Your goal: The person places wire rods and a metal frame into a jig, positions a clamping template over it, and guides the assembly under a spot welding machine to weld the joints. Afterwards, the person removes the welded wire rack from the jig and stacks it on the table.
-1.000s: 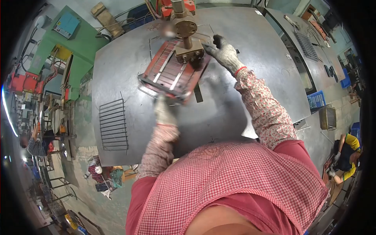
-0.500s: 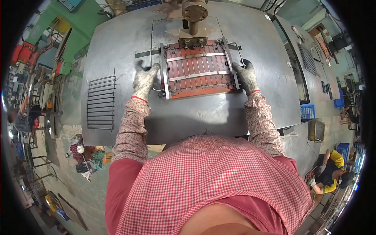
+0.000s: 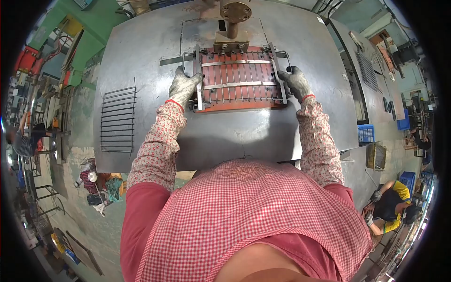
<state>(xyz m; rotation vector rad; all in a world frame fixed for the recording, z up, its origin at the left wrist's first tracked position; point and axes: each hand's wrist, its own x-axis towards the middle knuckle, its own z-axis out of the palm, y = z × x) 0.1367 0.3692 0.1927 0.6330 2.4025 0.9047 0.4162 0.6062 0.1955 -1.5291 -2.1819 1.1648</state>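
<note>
The left hand (image 3: 184,87) and right hand (image 3: 297,82) hold the jig (image 3: 246,106) from opposite sides, their fingers (image 3: 180,71) curled round its wire handles (image 3: 183,61); how tight the grip is, I cannot tell. Holding it at both ends probably keeps it level and square, and keeps the hands well to the sides of the brass-coloured block (image 3: 231,41) overhead. The jig lies near the middle of the table (image 3: 225,136), its far edge just under that block, with its long side across the person's front. Two flat strips (image 3: 239,85) cross the row of thin rods (image 3: 244,96), which seem spaced evenly by the dark side bars (image 3: 199,82) and the base. The base is a flat, brick-red slab, dull against the bright steel of the strips; the rods are round, straight and grey. A rack (image 3: 117,121) of dark parallel wires rests apart on the left of the table, perhaps set there to leave the middle free. The table is smooth grey metal, scuffed and softly shining. Pale knitted gloves, darkened at the tips, meet flowered cloth sleeves (image 3: 155,141) at red cuffs.
</note>
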